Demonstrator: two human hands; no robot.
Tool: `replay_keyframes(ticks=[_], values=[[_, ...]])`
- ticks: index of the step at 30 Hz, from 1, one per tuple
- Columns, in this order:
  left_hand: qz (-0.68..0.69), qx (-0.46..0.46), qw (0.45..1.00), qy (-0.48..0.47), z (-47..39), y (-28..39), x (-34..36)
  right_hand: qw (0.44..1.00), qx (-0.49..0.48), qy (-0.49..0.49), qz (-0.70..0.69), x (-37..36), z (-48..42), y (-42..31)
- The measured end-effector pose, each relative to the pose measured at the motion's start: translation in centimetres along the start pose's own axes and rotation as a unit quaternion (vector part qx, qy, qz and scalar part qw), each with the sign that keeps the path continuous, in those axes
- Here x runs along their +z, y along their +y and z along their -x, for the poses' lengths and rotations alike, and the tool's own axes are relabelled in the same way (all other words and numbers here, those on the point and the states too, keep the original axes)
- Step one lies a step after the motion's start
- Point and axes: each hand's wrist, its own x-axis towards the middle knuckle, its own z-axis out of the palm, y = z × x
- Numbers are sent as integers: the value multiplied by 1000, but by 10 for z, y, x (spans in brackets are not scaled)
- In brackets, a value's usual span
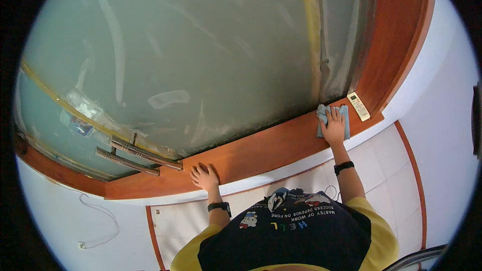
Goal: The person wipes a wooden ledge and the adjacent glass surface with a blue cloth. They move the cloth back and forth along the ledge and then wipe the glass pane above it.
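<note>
My right hand [333, 127] lies flat on a light blue cloth [347, 130] at the right end of a reddish-brown wooden window sill [263, 150]. Just right of the cloth a white remote control [358, 106] rests in the corner of the sill. Farther left, my left hand [205, 177] is spread on the bare wood near the sill's front edge, with nothing in it. Beyond the sill stands a large frosted glass pane [211, 56] with pale smears and yellow strips along its sides.
Two metal handles [147, 153] jut over the sill left of my left hand. A wooden frame [395, 26] rises at the right. A thin cable [113, 216] hangs on the white wall at the lower left. Pale floor tiles [380, 158] lie below.
</note>
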Motion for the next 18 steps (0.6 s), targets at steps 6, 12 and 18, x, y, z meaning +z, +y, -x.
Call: replay_keyframes(ticks=[6, 12, 18], values=[[-8, 4, 1000, 7, -2, -1, 1, 1000, 0, -13, 2, -1, -3, -1], [-20, 7, 1000, 15, -3, -3, 6, 1000, -1, -4, -8, 0, -3, 0], [-24, 1, 1000, 3, -3, 0, 5, 1000, -1, 3, 8, 2, -2, 1]])
